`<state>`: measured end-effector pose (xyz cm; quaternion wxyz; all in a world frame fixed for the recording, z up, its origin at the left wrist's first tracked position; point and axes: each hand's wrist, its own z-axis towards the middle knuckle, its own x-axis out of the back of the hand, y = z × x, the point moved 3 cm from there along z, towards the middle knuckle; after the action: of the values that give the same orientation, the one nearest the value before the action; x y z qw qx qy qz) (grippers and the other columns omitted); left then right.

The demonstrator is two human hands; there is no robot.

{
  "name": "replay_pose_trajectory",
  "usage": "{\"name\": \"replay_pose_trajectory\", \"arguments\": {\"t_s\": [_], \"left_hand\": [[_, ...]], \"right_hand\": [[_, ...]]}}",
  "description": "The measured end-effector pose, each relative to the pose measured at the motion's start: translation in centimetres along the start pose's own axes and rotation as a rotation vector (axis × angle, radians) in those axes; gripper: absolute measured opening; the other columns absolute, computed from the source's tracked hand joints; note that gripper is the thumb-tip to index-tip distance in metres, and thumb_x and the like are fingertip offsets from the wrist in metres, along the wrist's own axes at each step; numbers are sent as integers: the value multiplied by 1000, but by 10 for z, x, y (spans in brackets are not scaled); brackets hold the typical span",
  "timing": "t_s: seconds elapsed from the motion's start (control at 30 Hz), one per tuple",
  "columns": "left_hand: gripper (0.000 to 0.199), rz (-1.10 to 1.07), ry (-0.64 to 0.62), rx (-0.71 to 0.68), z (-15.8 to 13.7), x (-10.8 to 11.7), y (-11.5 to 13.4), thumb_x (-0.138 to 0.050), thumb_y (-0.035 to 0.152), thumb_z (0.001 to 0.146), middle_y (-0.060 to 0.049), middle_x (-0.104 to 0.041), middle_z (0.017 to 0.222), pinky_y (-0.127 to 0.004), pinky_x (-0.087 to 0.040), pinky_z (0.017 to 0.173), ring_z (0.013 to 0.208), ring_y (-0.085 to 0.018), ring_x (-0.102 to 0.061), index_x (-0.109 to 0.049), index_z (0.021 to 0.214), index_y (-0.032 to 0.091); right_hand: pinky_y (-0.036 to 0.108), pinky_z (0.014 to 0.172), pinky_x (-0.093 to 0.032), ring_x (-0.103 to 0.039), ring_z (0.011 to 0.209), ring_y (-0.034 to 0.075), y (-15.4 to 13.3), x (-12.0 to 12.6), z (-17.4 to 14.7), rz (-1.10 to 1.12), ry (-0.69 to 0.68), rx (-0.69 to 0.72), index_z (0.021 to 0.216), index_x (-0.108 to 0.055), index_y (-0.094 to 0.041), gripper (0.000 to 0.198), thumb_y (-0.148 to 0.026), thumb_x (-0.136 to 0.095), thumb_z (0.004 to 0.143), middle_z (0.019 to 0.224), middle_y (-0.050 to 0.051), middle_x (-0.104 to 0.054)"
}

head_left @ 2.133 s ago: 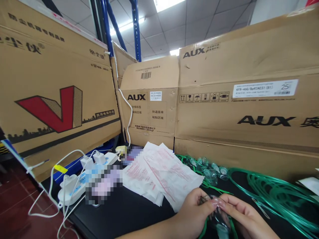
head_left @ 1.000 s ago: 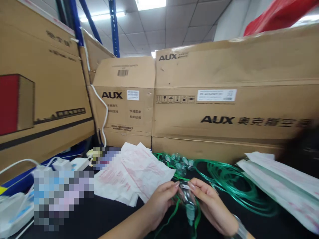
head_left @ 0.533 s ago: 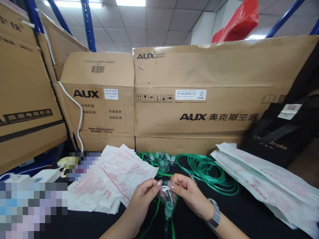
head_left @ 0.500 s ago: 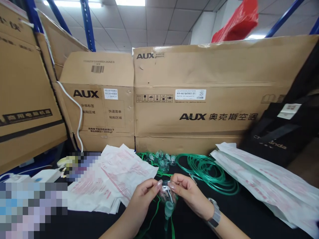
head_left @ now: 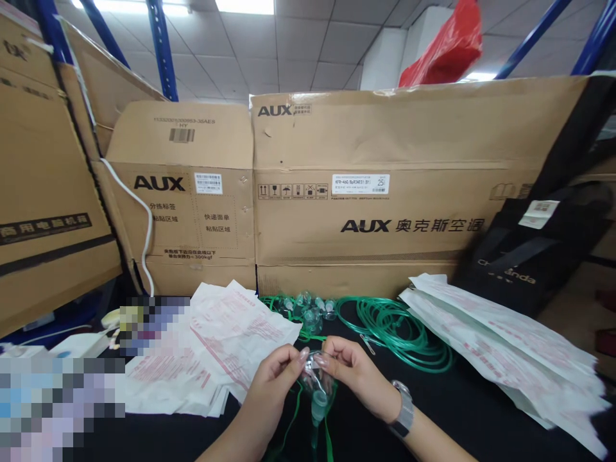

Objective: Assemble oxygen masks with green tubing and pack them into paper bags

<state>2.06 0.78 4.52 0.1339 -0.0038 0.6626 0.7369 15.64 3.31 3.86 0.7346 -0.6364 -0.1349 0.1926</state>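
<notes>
Mask (head_left: 318,385) at view's six o'clock; person's left hand (head_left: 275,380) and right hand (head_left: 359,373) both pinch its upper edge. From there: tubing (head_left: 428,360) at two, packets (head_left: 235,340) at ten, masks heaped (head_left: 312,318) at twelve.

Tall brown printed cardboard panels (head_left: 409,141) enclose the black tabletop (head_left: 462,404) beneath a grey tiled ceiling (head_left: 298,38), bright white rectangular lights (head_left: 245,6) and blue metal posts (head_left: 162,51)

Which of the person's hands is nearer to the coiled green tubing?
Right. The right hand is just in front and to the left of the coiled green tubing; the left hand is farther left, across the clear mask.
</notes>
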Motion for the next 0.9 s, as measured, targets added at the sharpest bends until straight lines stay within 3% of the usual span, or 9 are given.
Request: {"name": "replay_pose_trajectory", "arguments": {"t_s": [0.37,0.9], "left_hand": [[27,108,-49,-39,2,1,-18,-47,40,78,4,-41,58,-23,-31,58,59,-12,-37,-46,62,18],[31,198,-87,-43,-4,-3,-3,-46,43,77,5,-33,57,-23,-28,56,58,-13,-32,-41,57,20]], "right_hand": [[19,47,-37,-45,48,6,8,-11,0,115,-62,-38,64,-54,-12,26,-35,-63,69,56,-3,-52],[20,47,-36,-44,47,6,-9,-8,-8,-90,-67,-25,57,-47,-15,29,-33,-67,64,54,-4,-50]]}}
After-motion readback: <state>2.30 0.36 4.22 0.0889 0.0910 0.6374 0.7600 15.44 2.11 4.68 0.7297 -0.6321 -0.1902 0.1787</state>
